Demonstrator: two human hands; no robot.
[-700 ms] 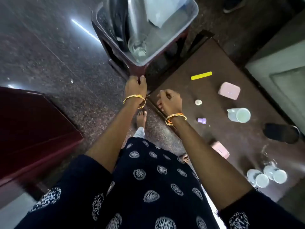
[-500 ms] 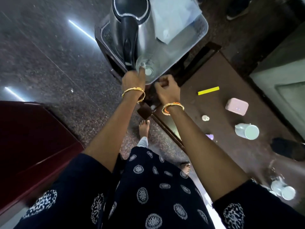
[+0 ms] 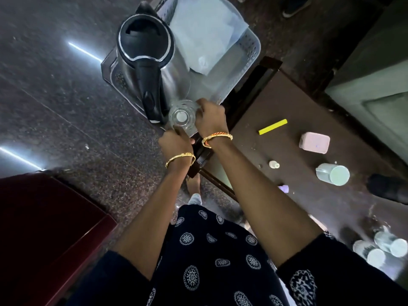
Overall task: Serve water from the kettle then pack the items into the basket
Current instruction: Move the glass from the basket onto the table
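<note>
Both hands, left (image 3: 174, 141) and right (image 3: 209, 120), grip the clear drinking glass (image 3: 182, 117) at the translucent plastic basket's (image 3: 247, 60) six o'clock corner.

I see both my arms stretched forward and down, bare from the dark patterned sleeves to the wrists. My left hand (image 3: 174, 141) sits lower and nearer to me, knuckles up, fingers curled under in a loose fist, a gold bangle on its wrist. My right hand (image 3: 209, 118) reaches a little farther ahead, fingers bent and drawn together, a gold and orange bangle at its wrist. The two hands are close together, almost touching. I cannot tell exactly what either one grips.
</note>
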